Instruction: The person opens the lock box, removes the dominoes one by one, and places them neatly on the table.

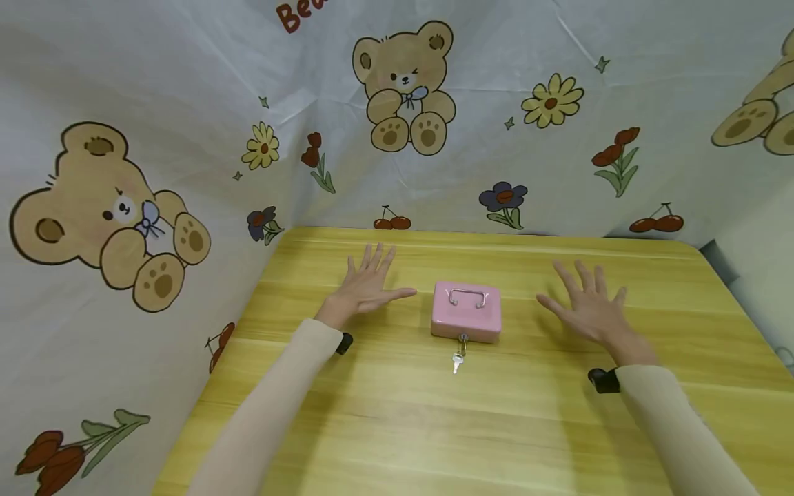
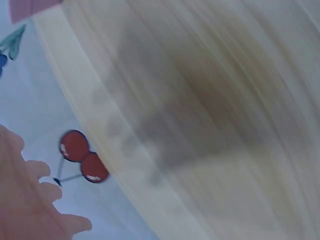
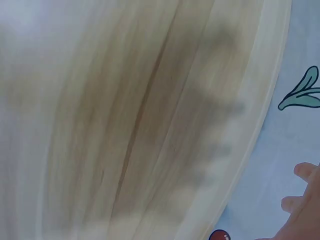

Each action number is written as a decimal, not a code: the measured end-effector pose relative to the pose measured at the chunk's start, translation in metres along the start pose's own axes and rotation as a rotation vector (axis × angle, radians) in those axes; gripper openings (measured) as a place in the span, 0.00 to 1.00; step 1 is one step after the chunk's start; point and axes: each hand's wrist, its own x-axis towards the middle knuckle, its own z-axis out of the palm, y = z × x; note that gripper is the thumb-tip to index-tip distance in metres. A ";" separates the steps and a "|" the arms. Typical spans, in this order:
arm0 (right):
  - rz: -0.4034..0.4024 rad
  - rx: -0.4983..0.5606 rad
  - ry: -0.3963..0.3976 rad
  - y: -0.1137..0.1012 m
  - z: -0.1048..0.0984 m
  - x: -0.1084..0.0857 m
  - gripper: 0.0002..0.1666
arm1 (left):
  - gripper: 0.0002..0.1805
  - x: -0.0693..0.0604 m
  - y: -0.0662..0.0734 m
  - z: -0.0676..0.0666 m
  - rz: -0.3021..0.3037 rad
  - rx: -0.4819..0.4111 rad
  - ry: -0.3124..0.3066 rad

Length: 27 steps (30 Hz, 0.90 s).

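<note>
A small pink cash box [image 1: 466, 310] with a wire handle [image 1: 468, 296] on its lid sits closed on the wooden table. From the lock at its front hangs a key [image 1: 457, 363] on a ring. My left hand [image 1: 366, 286] is spread out left of the box, fingers straight, holding nothing. On the other side, my right hand [image 1: 589, 310] is likewise spread, apart from the box. In the left wrist view a corner of the pink box shows at the top left, with part of the left hand [image 2: 30, 195] below. The right wrist view catches only some fingers [image 3: 305, 200].
The wood-grain table [image 1: 397, 427] ends at a white cloth [image 1: 484, 158] printed with bears, flowers and cherries, which stands behind it and along its left side. Black wrist straps [image 1: 604, 380] sit at both cuffs. Something pale stands beyond the table's right edge.
</note>
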 end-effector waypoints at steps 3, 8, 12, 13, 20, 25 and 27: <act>-0.004 0.003 0.004 -0.006 0.001 -0.006 0.54 | 0.63 0.001 0.012 0.003 0.089 -0.035 0.003; -0.014 0.014 0.014 -0.017 0.000 -0.015 0.54 | 0.67 0.001 0.028 0.012 0.235 -0.130 -0.044; -0.022 0.017 0.034 -0.022 0.000 -0.021 0.53 | 0.71 0.000 0.039 0.020 0.273 -0.230 -0.081; -0.023 0.017 0.038 -0.023 0.000 -0.022 0.53 | 0.72 0.001 0.041 0.022 0.276 -0.254 -0.087; -0.024 0.019 0.063 -0.025 0.005 -0.029 0.53 | 0.73 0.006 0.048 0.039 0.312 -0.368 -0.122; -0.017 0.031 0.056 -0.024 0.007 -0.032 0.53 | 0.70 0.012 0.053 0.045 0.339 -0.408 -0.135; -0.011 0.036 0.051 -0.023 0.008 -0.034 0.53 | 0.68 0.014 0.055 0.046 0.343 -0.423 -0.131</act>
